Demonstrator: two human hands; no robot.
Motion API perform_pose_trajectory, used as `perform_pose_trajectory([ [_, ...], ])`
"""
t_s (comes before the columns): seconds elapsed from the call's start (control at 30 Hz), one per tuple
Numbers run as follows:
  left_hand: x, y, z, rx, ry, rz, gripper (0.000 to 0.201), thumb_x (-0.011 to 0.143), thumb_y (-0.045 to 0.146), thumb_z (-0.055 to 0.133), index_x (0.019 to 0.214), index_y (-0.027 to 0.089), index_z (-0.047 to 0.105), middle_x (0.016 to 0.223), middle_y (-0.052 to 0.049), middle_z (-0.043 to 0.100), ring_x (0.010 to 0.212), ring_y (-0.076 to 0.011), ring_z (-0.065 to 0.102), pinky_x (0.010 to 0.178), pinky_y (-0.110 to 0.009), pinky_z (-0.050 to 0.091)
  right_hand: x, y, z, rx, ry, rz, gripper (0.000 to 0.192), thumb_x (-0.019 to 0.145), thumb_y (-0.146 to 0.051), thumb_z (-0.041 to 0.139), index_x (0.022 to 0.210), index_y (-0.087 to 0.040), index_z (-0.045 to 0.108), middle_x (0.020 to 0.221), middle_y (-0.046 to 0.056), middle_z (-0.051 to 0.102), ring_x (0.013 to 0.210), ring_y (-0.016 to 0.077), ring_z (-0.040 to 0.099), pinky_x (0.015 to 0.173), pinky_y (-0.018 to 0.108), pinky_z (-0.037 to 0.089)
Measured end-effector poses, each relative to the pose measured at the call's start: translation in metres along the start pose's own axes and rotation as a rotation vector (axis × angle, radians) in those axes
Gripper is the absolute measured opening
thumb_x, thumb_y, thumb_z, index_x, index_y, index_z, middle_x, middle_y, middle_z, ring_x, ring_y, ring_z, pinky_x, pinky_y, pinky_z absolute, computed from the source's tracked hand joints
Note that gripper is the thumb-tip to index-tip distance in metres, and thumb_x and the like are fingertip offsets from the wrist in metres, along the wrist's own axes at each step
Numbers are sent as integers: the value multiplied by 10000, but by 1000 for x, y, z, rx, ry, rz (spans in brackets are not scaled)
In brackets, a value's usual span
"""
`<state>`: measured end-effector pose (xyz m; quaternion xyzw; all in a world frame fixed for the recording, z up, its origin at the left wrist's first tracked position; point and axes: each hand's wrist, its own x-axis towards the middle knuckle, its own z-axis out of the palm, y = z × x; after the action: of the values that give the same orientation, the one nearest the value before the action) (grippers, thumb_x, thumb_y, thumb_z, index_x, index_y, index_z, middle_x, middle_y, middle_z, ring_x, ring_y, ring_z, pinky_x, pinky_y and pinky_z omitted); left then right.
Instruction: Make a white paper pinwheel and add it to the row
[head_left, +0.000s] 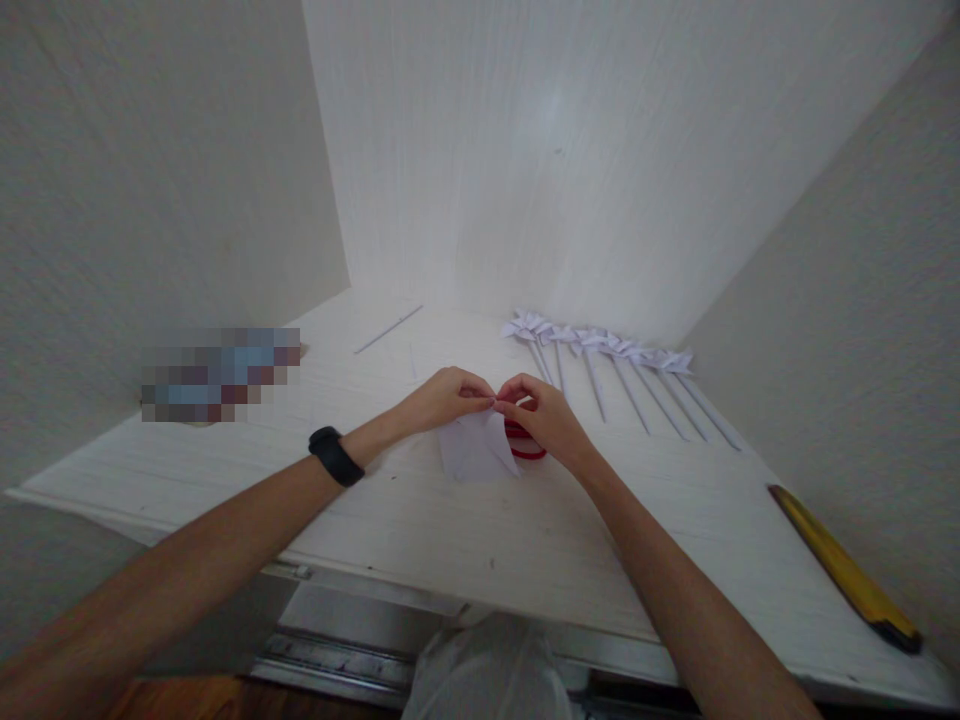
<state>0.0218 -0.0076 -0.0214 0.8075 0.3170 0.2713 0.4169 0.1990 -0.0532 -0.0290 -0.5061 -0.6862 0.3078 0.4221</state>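
My left hand [448,398] and my right hand [544,416] meet over the middle of a white table [465,530]. Both pinch the top of a white sheet of paper [475,446], which hangs down from the fingertips onto the tabletop. A black band sits on my left wrist [336,455]. Under my right hand lies a red object [525,445], mostly hidden by the hand and the paper.
Several white paper pinwheels on sticks [615,375] lie in a row at the back right. A single white stick [388,329] lies at the back left. A yellow ruler-like tool [844,568] rests at the right edge. Walls close in on three sides.
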Motion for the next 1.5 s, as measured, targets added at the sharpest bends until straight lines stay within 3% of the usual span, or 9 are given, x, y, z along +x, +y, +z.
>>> perform_pose_trajectory([
  [0.27,-2,3,2,-53,-22,-43,259,736,352,627,813,114,698,756,-54,698,657,-127,601,582,-202,433,1,0,-2,-58,30,-36,133,728,-319,635,752,-195,594,744,14,626,655,127,570,599,261,456],
  [0.4,-1,2,1,-67,-12,-45,239,728,326,633,824,117,700,788,-62,707,676,-134,616,603,-211,450,1,0,-3,-72,33,-44,35,725,-223,584,744,-194,589,728,6,617,653,126,569,614,265,459],
  [0.57,0,1,-1,-74,-11,-54,235,730,308,631,836,111,704,794,-72,715,683,-143,628,606,-217,458,-1,0,-3,-81,28,-48,88,709,-165,515,748,-196,588,719,-2,607,640,121,564,606,261,454],
  [1.13,-1,1,1,-35,65,-14,186,728,291,629,761,128,712,739,-50,707,682,-145,622,614,-222,456,-1,0,-2,-115,53,-78,77,709,-169,513,743,-194,578,725,-1,608,631,117,555,608,256,449],
  [1.5,2,-1,0,-160,76,-24,206,667,195,685,861,129,671,744,-38,702,700,-132,653,668,-236,498,0,0,0,-61,56,-31,42,702,-201,556,729,-185,585,703,0,608,613,115,552,590,248,447],
])
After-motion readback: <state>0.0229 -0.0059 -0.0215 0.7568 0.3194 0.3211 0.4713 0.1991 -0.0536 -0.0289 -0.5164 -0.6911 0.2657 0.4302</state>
